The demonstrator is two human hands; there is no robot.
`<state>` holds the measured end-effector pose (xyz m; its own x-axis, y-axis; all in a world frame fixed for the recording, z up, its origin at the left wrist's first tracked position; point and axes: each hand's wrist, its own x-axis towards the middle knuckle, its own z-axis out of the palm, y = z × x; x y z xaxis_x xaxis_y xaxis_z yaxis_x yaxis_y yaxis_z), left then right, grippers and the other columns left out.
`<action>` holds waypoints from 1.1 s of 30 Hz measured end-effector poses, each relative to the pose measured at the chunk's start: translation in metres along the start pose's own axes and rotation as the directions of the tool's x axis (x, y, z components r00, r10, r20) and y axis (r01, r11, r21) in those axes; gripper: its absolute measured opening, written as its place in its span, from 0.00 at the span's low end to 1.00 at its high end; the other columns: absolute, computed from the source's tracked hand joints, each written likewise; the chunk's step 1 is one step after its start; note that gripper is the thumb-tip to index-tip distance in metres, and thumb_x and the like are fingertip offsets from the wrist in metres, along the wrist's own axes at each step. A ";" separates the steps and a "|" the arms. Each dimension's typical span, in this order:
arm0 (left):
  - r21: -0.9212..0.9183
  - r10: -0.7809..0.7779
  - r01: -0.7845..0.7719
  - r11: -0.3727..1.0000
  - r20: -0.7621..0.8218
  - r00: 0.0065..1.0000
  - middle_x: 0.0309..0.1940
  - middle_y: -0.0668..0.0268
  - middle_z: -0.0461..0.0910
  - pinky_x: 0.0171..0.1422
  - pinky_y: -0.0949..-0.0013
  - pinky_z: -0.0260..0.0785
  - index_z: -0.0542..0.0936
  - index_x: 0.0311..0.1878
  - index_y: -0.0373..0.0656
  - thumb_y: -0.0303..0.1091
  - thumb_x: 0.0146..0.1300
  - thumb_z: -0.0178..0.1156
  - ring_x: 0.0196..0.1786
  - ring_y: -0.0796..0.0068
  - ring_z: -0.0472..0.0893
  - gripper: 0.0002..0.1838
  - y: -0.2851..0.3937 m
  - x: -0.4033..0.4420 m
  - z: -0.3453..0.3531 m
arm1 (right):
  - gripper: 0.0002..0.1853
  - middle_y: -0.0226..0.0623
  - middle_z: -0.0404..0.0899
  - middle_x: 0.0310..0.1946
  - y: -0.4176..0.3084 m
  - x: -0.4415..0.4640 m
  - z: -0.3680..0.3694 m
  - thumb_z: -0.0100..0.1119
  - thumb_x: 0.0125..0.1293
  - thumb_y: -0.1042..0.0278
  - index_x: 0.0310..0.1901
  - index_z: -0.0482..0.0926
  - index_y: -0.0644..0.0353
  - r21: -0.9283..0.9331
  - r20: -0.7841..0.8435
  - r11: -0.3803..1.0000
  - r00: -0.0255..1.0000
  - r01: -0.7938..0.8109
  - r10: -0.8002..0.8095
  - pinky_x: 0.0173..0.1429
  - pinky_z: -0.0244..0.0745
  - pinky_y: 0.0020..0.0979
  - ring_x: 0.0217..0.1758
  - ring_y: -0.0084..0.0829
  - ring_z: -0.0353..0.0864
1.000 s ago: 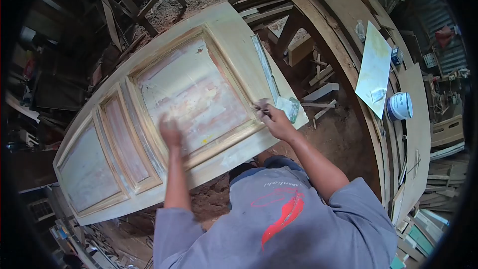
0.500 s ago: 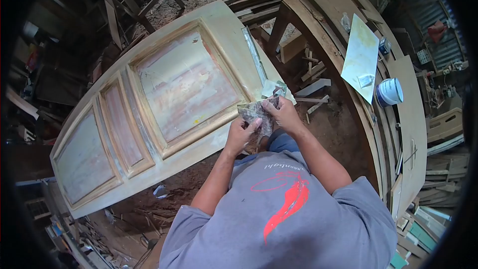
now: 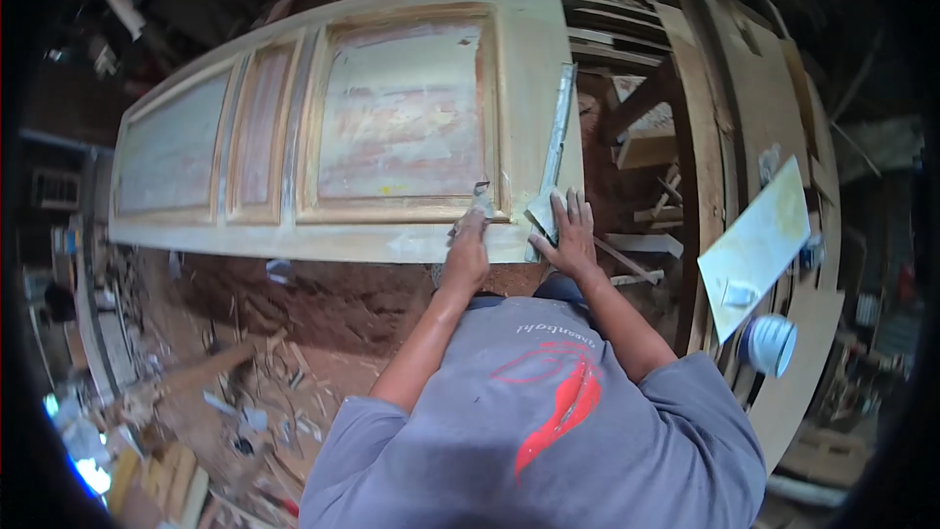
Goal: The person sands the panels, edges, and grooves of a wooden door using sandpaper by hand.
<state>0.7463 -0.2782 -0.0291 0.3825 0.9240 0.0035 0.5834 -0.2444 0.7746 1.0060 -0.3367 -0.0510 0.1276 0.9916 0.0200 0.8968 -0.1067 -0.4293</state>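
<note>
A wooden panel door (image 3: 406, 243) lies flat in front of me, its raised mouldings framing several panels. My left hand (image 3: 468, 253) is closed around a folded, worn piece of sandpaper (image 3: 481, 198), held at the lower moulding near the right corner of the largest panel (image 3: 401, 118). My right hand (image 3: 572, 235) lies flat with fingers spread on the door's near right corner. Under and beside its fingers is a pale scrap of paper (image 3: 540, 208). A long, narrow grey strip (image 3: 559, 132) runs along the door's right end, just beyond that hand.
To the right, long boards (image 3: 759, 98) carry a stained white sheet (image 3: 759, 245) and a white-and-blue tub (image 3: 770, 345). Wood offcuts (image 3: 641, 245) lie below, between door and boards. Scraps and shavings (image 3: 284, 392) cover the ground at the left.
My hands have parted: the left took the sandpaper over to the panel's moulding, while the right came down flat on the door's corner. My view has turned, so the door looks more level.
</note>
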 end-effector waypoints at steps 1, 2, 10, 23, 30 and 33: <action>0.125 0.061 -0.058 0.990 -0.024 0.998 0.77 0.31 0.71 0.88 0.42 0.60 0.68 0.82 0.29 0.27 0.77 0.48 0.84 0.39 0.69 0.31 -0.007 -0.003 0.026 | 0.54 0.61 0.53 0.88 0.006 0.005 0.000 0.68 0.70 0.35 0.89 0.56 0.51 0.000 0.013 0.999 0.999 0.037 -0.037 0.95 0.35 0.61 0.94 0.61 0.44; 0.251 0.131 -0.119 0.961 -0.034 0.991 0.80 0.33 0.69 0.91 0.42 0.56 0.67 0.82 0.28 0.26 0.77 0.48 0.86 0.39 0.66 0.32 -0.006 -0.001 0.045 | 0.53 0.62 0.53 0.88 0.011 0.013 0.001 0.68 0.70 0.35 0.89 0.57 0.51 -0.003 0.026 0.998 0.998 0.062 -0.062 0.95 0.34 0.62 0.94 0.61 0.44; 0.203 -0.112 0.140 0.969 -0.146 0.983 0.85 0.35 0.62 0.93 0.42 0.51 0.61 0.84 0.24 0.38 0.84 0.52 0.88 0.37 0.62 0.35 0.025 0.113 0.098 | 0.48 0.66 0.55 0.87 0.045 0.138 0.000 0.64 0.76 0.41 0.88 0.57 0.57 0.088 -0.031 0.984 0.988 0.152 -0.150 0.95 0.32 0.61 0.94 0.61 0.45; 0.252 -0.181 0.252 0.934 -0.275 0.944 0.57 0.35 0.82 0.60 0.39 0.74 0.77 0.63 0.30 0.37 0.79 0.63 0.56 0.32 0.81 0.20 0.031 0.143 0.081 | 0.48 0.64 0.63 0.83 0.085 0.317 0.021 0.71 0.71 0.36 0.81 0.67 0.58 0.191 -0.296 0.978 0.955 0.077 -0.017 0.93 0.50 0.58 0.88 0.65 0.58; 0.011 -0.338 0.349 0.937 -0.220 0.915 0.49 0.33 0.85 0.51 0.40 0.79 0.76 0.66 0.32 0.36 0.82 0.61 0.50 0.27 0.86 0.19 0.018 0.107 0.081 | 0.45 0.58 0.64 0.84 0.080 0.317 0.020 0.72 0.71 0.37 0.79 0.70 0.59 0.197 -0.277 0.980 0.960 0.015 0.041 0.91 0.55 0.56 0.87 0.63 0.60; 0.016 -0.267 0.271 0.963 -0.120 0.956 0.57 0.34 0.86 0.57 0.44 0.82 0.73 0.78 0.34 0.34 0.83 0.59 0.58 0.31 0.87 0.26 0.012 0.092 0.076 | 0.44 0.58 0.65 0.83 0.081 0.321 0.018 0.72 0.71 0.36 0.77 0.71 0.60 0.182 -0.308 0.983 0.950 0.011 0.046 0.90 0.58 0.56 0.86 0.63 0.62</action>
<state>0.8433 -0.2188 -0.0677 0.1240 0.9841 -0.1272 0.6764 0.0100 0.7365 1.1123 -0.0254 -0.0957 0.2933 0.9149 0.2772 0.8061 -0.0808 -0.5862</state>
